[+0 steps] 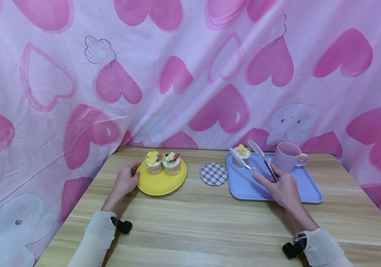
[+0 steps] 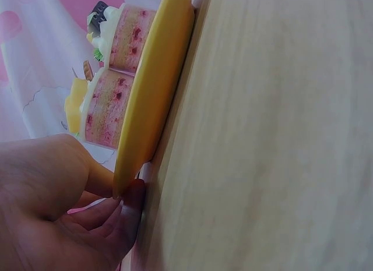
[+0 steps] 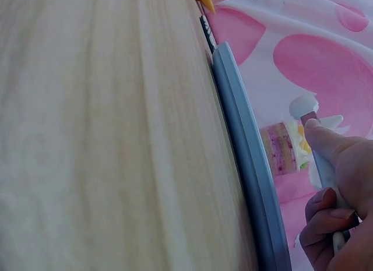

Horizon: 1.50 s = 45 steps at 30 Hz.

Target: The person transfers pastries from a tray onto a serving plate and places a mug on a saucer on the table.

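My left hand (image 1: 128, 180) grips the left rim of a yellow plate (image 1: 158, 187), thumb above and fingers beneath in the left wrist view. Two dessert cups stand on the plate: one with yellow fruit (image 1: 154, 163), the other with a strawberry slice and cream (image 1: 171, 164). In my right hand (image 1: 284, 187) is a pair of tongs (image 1: 260, 151), its tips spread apart and pointing up and away. Beyond the tips, a third dessert cup (image 1: 242, 152) stands at the far left corner of a blue tray (image 1: 250, 189). The tongs hang above that tray.
A pink mug (image 1: 287, 157) stands on the tray's far right, handle to the right, close behind my right hand. Between plate and tray lies a round checked coaster (image 1: 213, 174). A pink heart-patterned curtain (image 1: 190, 74) hangs behind the wooden table (image 1: 190, 230).
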Tool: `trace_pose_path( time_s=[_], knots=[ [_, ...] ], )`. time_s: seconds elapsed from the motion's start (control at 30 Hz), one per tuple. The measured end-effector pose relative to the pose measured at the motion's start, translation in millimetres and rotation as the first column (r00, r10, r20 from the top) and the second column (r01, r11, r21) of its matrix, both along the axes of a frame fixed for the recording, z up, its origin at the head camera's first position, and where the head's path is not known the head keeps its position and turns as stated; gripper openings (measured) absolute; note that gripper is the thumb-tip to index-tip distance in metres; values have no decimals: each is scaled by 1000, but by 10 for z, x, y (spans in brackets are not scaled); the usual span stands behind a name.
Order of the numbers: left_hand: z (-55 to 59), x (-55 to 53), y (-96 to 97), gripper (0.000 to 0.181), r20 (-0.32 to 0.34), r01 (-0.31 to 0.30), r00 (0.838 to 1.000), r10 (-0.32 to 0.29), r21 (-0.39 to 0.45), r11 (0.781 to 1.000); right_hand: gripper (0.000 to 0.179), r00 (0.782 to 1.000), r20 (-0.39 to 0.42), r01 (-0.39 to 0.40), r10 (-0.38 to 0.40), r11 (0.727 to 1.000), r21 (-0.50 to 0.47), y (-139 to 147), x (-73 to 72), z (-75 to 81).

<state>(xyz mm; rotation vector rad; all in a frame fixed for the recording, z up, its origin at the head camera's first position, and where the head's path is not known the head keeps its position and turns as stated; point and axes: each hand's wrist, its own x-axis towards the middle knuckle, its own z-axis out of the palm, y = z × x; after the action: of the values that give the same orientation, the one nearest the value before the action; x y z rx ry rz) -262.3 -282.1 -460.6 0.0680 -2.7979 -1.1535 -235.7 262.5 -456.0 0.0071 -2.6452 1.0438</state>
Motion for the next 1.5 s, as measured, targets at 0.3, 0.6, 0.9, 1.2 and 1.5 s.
trace_pose_path(
  time_s=[0.3, 0.6, 0.9, 1.2, 1.5],
  knots=[
    [9, 3, 7, 46, 10, 5, 1000, -5, 13, 1000, 93, 993, 117, -18, 16, 1000, 11, 18, -3, 17],
    [1, -2, 1, 46, 10, 5, 1000, -5, 8, 1000, 64, 991, 129, -35, 33, 999, 9, 17, -22, -10],
    [4, 10, -8, 46, 15, 5, 1000, -5, 9, 1000, 72, 982, 185, -39, 39, 999, -5, 9, -34, 7],
    [6, 11, -12, 46, 14, 8, 1000, -8, 9, 1000, 106, 963, 267, -30, 36, 999, -26, 4, -41, 21],
    [3, -1, 2, 46, 3, 6, 1000, -6, -1, 1000, 107, 957, 289, -20, 31, 999, -41, 21, -79, -17]
  ],
)
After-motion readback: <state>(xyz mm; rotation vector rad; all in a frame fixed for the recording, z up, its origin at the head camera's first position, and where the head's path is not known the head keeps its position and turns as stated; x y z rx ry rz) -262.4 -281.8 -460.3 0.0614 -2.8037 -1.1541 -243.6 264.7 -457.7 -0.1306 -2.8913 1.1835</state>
